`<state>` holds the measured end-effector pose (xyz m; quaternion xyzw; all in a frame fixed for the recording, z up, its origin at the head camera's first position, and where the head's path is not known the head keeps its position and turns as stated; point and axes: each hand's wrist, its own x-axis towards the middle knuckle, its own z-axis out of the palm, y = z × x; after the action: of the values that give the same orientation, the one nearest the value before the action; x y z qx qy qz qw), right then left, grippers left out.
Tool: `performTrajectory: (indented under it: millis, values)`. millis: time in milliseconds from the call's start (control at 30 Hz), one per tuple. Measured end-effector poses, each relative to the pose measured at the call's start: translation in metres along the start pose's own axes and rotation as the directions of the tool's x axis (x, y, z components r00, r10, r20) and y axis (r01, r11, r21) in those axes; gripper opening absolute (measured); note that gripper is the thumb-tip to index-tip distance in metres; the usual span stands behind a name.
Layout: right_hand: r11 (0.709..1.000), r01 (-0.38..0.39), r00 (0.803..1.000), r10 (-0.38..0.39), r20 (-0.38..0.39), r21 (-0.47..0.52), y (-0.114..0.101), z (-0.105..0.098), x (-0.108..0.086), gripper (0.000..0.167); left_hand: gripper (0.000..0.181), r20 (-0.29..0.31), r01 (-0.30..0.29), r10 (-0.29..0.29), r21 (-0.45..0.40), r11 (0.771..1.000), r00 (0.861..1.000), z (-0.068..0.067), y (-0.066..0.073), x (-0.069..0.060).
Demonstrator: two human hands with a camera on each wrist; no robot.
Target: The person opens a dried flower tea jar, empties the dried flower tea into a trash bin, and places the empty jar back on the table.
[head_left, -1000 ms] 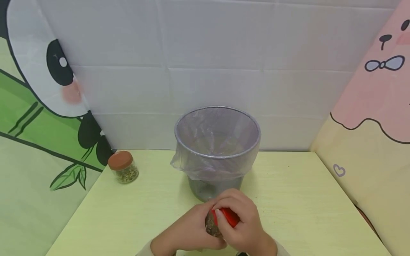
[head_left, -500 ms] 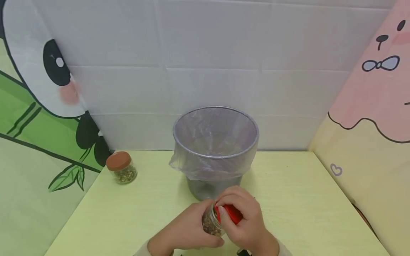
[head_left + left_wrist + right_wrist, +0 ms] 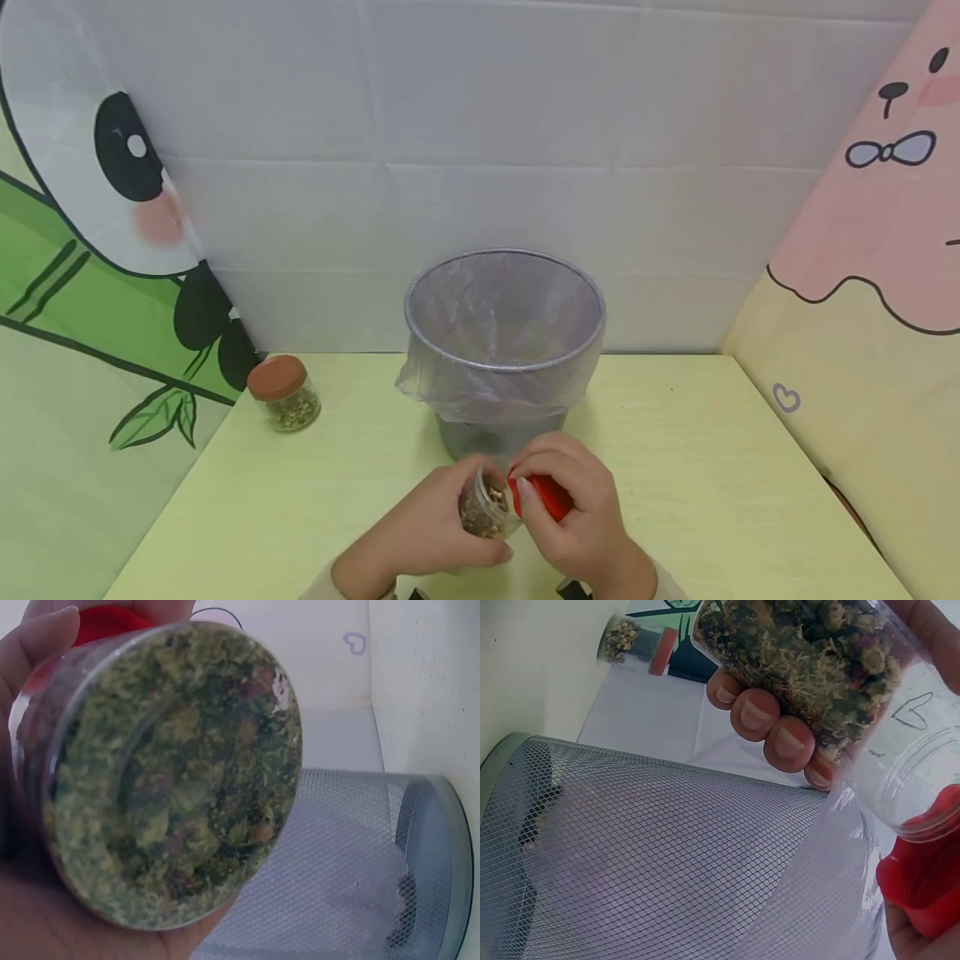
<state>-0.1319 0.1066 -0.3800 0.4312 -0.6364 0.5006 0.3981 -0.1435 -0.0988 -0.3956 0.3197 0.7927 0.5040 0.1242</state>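
Observation:
My left hand [image 3: 427,529] grips a clear jar [image 3: 476,515], which is tilted with its mouth to the right. Dried flower buds and leafy herb bits fill much of it, as the left wrist view shows through the jar's base [image 3: 180,780]. My right hand [image 3: 581,508] pinches a red lid [image 3: 551,497] just off the mouth. In the right wrist view the lid [image 3: 930,874] is close to the jar's rim, and a letter B is marked on the jar wall. Whether lid and rim still touch at some point is hard to tell.
Directly beyond my hands stands a grey mesh bin [image 3: 487,437] lined with a translucent bag [image 3: 498,396]. Something dark lies low inside the bin [image 3: 544,817]. A second jar [image 3: 291,408] with an orange-brown lid stands at the back left of the pale yellow table [image 3: 697,483].
The red lid has come away from the jar's mouth to the right in my right hand. My left hand has shifted slightly left with the jar, and the opening now shows.

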Motion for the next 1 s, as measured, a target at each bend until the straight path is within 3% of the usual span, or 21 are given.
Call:
performTrajectory:
  millis: [267,600,800,1000]
  values:
    - [0.999,0.004,1.0,-0.004,-0.017,-0.032,0.002,-0.004,0.004,0.007,0.048,-0.022,0.057,-0.058,-0.024,0.998,0.998,-0.012,0.004,-0.003]
    - [0.991,-0.016,0.999,0.011,-0.035,-0.135,0.008,-0.034,0.011,0.012,0.049,-0.057,0.069,-0.073,-0.069,0.995,0.996,-0.013,0.005,-0.004]
    - [0.969,0.058,0.998,-0.05,0.042,-0.239,0.017,-0.052,0.024,0.011,0.052,-0.055,0.061,-0.065,-0.084,0.995,0.996,-0.011,0.005,-0.003]
    - [0.908,0.208,0.971,-0.147,0.189,-0.363,0.028,-0.065,0.043,0.022,0.054,-0.05,0.05,-0.055,-0.094,0.994,0.997,-0.01,0.004,-0.002]
